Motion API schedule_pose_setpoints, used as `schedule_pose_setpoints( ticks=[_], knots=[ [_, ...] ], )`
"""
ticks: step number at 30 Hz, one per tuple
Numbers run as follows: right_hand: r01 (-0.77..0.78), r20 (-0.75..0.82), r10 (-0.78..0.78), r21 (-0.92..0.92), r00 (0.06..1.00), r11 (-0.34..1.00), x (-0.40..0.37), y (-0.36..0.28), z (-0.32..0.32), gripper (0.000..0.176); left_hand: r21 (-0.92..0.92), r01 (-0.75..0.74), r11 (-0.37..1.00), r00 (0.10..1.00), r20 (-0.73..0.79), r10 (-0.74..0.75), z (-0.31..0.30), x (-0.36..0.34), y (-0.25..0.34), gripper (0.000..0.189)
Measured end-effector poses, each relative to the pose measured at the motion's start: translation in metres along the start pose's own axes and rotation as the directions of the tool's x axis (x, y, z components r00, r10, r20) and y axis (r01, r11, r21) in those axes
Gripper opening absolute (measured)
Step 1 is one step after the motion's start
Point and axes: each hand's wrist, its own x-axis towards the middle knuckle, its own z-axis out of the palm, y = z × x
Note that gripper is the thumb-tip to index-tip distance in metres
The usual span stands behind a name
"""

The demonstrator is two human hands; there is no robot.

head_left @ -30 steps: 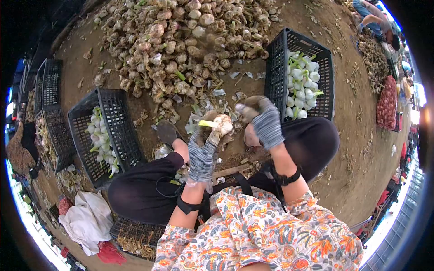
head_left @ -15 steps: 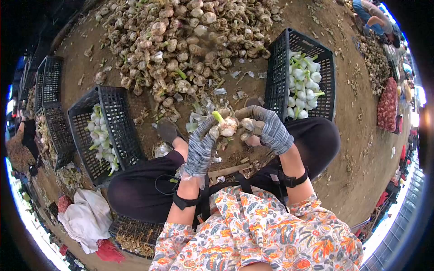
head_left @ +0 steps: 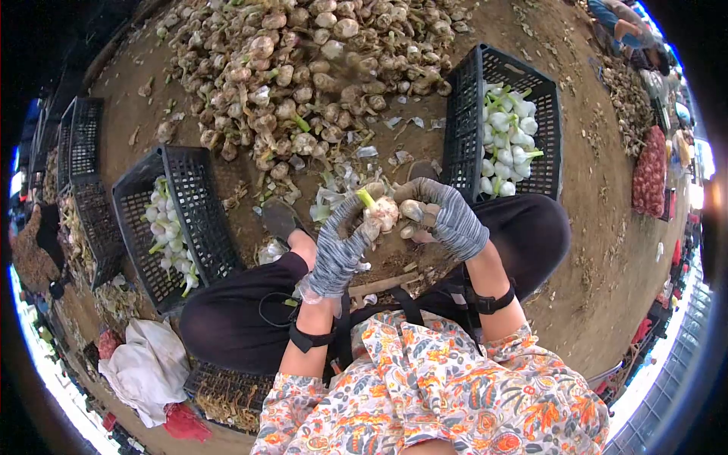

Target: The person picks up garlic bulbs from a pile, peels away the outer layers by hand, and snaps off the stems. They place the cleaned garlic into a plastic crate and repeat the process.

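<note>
A garlic bulb [head_left: 383, 215] with a short green stem and partly dirty, purplish-white skin is pinched between the thumb and fingers of my left hand [head_left: 337, 249]. Just right of the bulb, my right hand [head_left: 455, 220] has its fingers curled and its thumb pressed in. Whether loose skin is caught in those right fingertips is too small to tell. Both hands wear grey knitted gloves with soiled fingers. Under them, scraps of garlic skin [head_left: 334, 193] lie on the ground between my feet.
A big heap of unpeeled garlic [head_left: 303, 83] lies ahead. Black crates with cleaned white bulbs stand at left [head_left: 199, 208] and right [head_left: 464, 125]. A white sack [head_left: 148, 364] lies at lower left, a red net bag [head_left: 649, 174] at far right. Another person [head_left: 618, 23] is at upper right.
The right fingers have shifted slightly away from the garlic bulb, opening a small gap. My left hand still holds the bulb in nearly the same place.
</note>
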Motion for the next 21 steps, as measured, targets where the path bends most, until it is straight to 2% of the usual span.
schedule_pose_setpoints(
  ticks=[1,3,5,7,8,10,11,12,14,15,16,18,19,20,21],
  knots=[
    [-0.128,-0.025,0.133,0.154,0.991,0.98,0.0,-0.005,0.002,0.022,-0.044,0.018,0.999,1.0,-0.01,-0.018,0.0,0.0,-0.002,0.048],
    [-0.07,-0.079,0.078,0.097,0.994,0.993,-0.001,-0.002,0.005,0.021,-0.087,0.031,0.996,0.999,-0.02,-0.033,-0.001,0.001,-0.006,0.048],
    [-0.015,-0.125,0.02,0.04,0.992,0.999,0.001,-0.003,0.01,0.02,0.015,-0.075,0.997,0.996,-0.044,0.076,0.0,0.002,-0.012,0.049],
    [-0.21,-0.13,0.211,0.024,0.969,0.977,0.003,-0.009,0.016,0.019,0.033,-0.083,0.996,0.995,-0.046,0.084,0.0,0.003,-0.016,0.049],
    [-0.211,-0.131,0.213,0.025,0.968,0.977,0.002,-0.01,0.015,0.019,0.051,-0.091,0.995,0.994,-0.048,0.094,0.0,0.003,-0.017,0.049],
    [-0.208,-0.136,0.232,0.173,0.963,0.963,0.0,-0.015,0.015,0.023,0.025,-0.1,0.995,0.993,-0.061,0.101,0.002,0.0,-0.012,0.048],
    [-0.222,-0.136,0.277,0.321,0.951,0.921,-0.001,-0.022,0.015,0.025,-0.001,-0.112,0.994,0.991,-0.076,0.112,0.002,-0.001,-0.01,0.047],
    [-0.221,-0.132,0.274,0.321,0.953,0.921,-0.002,-0.02,0.016,0.025,0.0,-0.114,0.993,0.99,-0.079,0.114,0.0,0.0,-0.013,0.047],
    [0.006,-0.184,-0.006,0.003,0.983,1.0,-0.005,-0.016,0.018,0.024,0.148,-0.19,0.971,0.975,-0.092,0.204,-0.005,0.004,-0.024,0.044],
    [0.141,-0.238,-0.191,-0.212,0.952,0.967,-0.003,-0.017,0.02,0.019,0.146,-0.189,0.971,0.975,-0.089,0.203,-0.004,0.004,-0.024,0.044],
    [0.136,-0.243,-0.188,-0.213,0.952,0.967,-0.003,-0.016,0.02,0.019,0.136,-0.188,0.973,0.975,-0.097,0.202,-0.002,0.003,-0.024,0.044],
    [0.177,-0.251,-0.269,-0.338,0.93,0.924,-0.002,-0.011,0.02,0.015,0.127,-0.186,0.974,0.974,-0.105,0.2,0.001,0.001,-0.023,0.045],
    [0.139,-0.247,-0.264,-0.43,0.932,0.892,-0.001,-0.007,0.022,0.012,0.139,-0.19,0.972,0.971,-0.117,0.206,0.003,0.0,-0.022,0.046],
    [0.138,-0.247,-0.263,-0.429,0.932,0.893,0.001,0.003,0.023,0.012,0.15,-0.194,0.969,0.968,-0.129,0.214,0.004,-0.001,-0.02,0.047],
    [0.075,-0.355,-0.273,-0.482,0.894,0.873,0.005,0.009,0.022,0.011,0.15,-0.194,0.969,0.968,-0.128,0.214,0.004,-0.002,-0.017,0.047]
  ],
)
